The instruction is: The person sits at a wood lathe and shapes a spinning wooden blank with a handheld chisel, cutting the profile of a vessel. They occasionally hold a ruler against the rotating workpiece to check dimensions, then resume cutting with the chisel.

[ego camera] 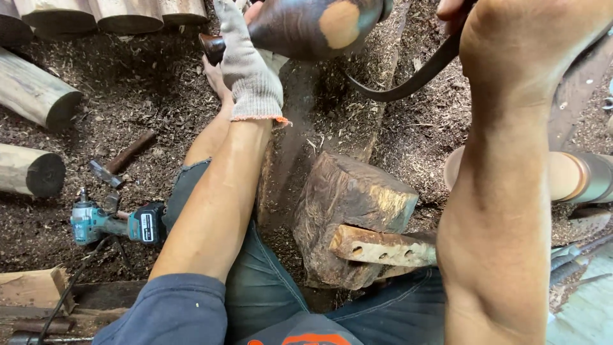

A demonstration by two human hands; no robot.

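Observation:
My left hand wears a grey knit glove and presses against a dark rounded wooden piece at the top of the view. My right hand is bare and grips a curved dark metal blade tool that arcs below the wooden piece. Only part of that hand shows at the top edge. A rough wooden block stands between my legs, with a flat wooden strip with holes lying against it.
A teal cordless drill and a hammer lie on the wood shavings at left. Cut logs lie along the left and top. A turned wooden cylinder rests at right. Planks sit at lower left.

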